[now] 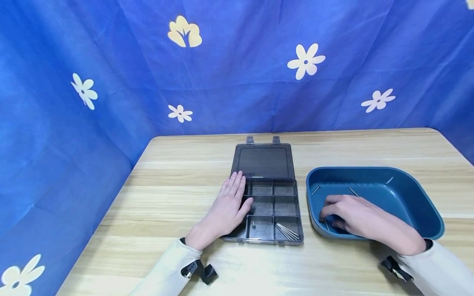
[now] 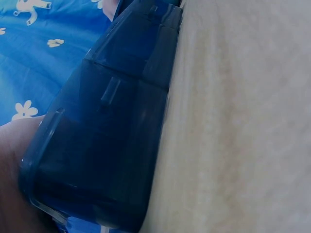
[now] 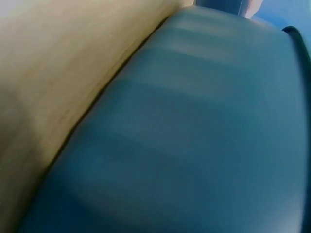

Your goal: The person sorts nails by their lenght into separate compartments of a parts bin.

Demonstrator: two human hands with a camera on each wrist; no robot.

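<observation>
My left hand (image 1: 228,205) rests with straight fingers along the left side of a dark translucent compartment box (image 1: 261,209), which lies with its lid (image 1: 263,161) folded back. Several thin silver nails (image 1: 287,232) lie in its front right compartment. A short screw-like piece (image 1: 253,224) is in the front middle one. Inside the teal bin (image 1: 374,168), my right hand (image 1: 352,213) reaches down at the near left corner, fingers bent beside a nail (image 1: 326,225). Whether the fingertips pinch anything is too small to tell. The wrist views show the box side (image 2: 97,145) and bin wall (image 3: 194,121).
More loose nails (image 1: 315,190) lie on the bin floor, one partly behind the right hand. Both containers stand on a wooden table (image 1: 177,176), with a narrow gap between them. A blue flowered curtain (image 1: 237,74) hangs behind and to the sides.
</observation>
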